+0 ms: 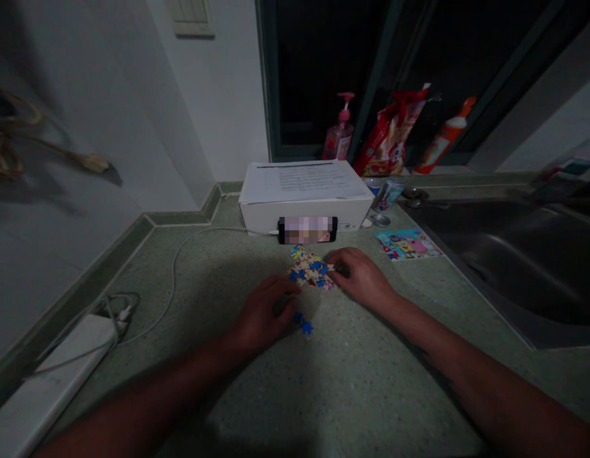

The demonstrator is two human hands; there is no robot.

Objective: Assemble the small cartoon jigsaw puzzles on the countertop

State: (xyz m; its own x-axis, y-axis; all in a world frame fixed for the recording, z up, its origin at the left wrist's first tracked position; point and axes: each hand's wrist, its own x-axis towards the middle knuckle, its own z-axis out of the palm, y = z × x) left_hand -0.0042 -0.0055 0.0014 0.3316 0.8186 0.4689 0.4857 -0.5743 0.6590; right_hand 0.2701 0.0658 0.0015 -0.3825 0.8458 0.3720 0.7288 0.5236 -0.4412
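A loose heap of jigsaw puzzle pieces point(310, 267), mostly beige and blue with some yellow and pink, lies on the counter. My right hand point(360, 275) is at the heap's right edge, its thumb and fingers curled around a small beige puzzle piece point(331, 268). At the near left side of the heap is my left hand point(266, 312), with bent fingers and a gap between thumb and forefinger. Nothing shows in that gap. Closer to me, beside the left thumb, a few blue puzzle pieces point(305, 326) lie apart from the heap.
A phone point(308, 230) on a cable leans against a white box point(261, 216) behind the heap. To the right are a colourful picture card point(409, 244), a can point(390, 194) and a sink point(533, 254). A power strip point(60, 375) lies left.
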